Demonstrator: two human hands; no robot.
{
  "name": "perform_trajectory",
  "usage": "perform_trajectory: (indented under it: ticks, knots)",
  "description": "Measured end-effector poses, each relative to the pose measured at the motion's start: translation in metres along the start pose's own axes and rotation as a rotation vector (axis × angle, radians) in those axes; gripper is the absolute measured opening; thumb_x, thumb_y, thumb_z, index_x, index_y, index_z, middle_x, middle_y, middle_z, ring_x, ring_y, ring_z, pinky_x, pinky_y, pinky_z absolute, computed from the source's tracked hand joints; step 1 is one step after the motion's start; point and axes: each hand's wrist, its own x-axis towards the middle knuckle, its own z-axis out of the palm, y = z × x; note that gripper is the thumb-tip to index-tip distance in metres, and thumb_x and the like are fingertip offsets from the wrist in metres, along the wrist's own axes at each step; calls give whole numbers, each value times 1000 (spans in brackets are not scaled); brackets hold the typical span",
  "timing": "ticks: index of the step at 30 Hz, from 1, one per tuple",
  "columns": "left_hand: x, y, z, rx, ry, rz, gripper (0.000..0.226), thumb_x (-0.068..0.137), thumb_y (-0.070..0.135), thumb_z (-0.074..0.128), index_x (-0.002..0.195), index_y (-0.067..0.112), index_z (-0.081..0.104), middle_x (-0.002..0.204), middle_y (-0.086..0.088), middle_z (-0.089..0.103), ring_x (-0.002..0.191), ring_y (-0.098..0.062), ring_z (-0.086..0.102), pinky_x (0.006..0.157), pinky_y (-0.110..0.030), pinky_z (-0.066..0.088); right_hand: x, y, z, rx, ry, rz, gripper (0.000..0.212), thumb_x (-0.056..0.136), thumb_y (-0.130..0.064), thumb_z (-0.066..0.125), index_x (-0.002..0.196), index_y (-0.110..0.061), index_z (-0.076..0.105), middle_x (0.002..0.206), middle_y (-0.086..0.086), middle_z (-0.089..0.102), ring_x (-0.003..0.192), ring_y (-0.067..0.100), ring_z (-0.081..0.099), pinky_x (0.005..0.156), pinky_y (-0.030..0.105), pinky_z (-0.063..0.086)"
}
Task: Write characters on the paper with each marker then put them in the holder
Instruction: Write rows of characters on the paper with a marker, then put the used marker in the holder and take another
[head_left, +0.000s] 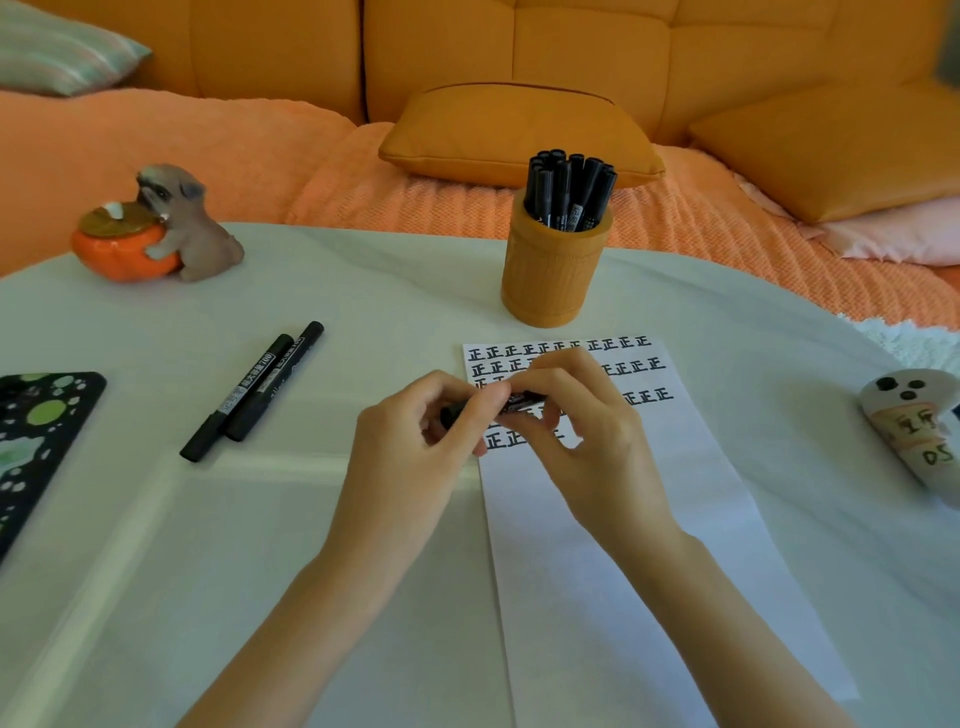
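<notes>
A white sheet of paper (623, 519) lies on the table, with rows of black characters across its top part. Above those rows both hands hold one black marker (524, 401) level. My left hand (415, 431) grips its left end and my right hand (587, 415) grips its right part. Fingers hide most of the marker, so I cannot tell whether its cap is on. Two more black markers (254, 389) lie side by side on the table to the left. Beyond the paper stands an orange holder (553, 275) with several black markers upright in it.
A dog figurine hugging an orange pot (156, 228) sits at the back left. A dark patterned tray (36, 441) lies at the left edge. A white ghost-like figure (919, 426) lies at the right edge. An orange sofa with cushions (519, 135) stands behind the table.
</notes>
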Motion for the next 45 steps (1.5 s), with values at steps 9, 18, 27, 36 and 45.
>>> perform_trajectory:
  ticks: [9,18,27,36,45]
  knots:
    - [2,-4,-6,-41,-46,-51,40,87,49,43,80,19,68,61,6,62,57,-7,50,56,-12,40,54,13,-21,205,294,222,17,87,-7,65,99,-15,56,87,3,62,67,24,61,60,35,49]
    - [4,-9,-8,61,-52,-48,31,94,37,44,78,24,66,64,9,63,58,-6,51,57,-13,41,132,49,-31,193,560,154,22,91,-9,57,108,-15,44,89,-6,55,73,28,63,62,40,51]
    - [5,-11,-12,99,-47,-47,29,94,37,43,78,27,65,65,10,63,59,-5,51,58,-16,42,143,69,-20,-7,310,110,50,93,-2,49,137,-19,35,84,-6,53,66,23,59,61,33,51]
    - [7,-14,-16,136,-28,-62,29,94,37,43,78,27,65,67,9,64,60,-6,53,61,-20,43,144,79,-16,-181,258,171,47,93,-4,51,138,-16,45,116,16,44,84,17,47,63,7,40]
    - [11,-21,-24,193,12,-72,24,94,31,45,80,28,65,69,14,64,62,-3,55,61,-20,41,145,74,-15,-220,177,230,48,94,-3,48,139,-16,41,116,15,46,94,23,50,75,31,46]
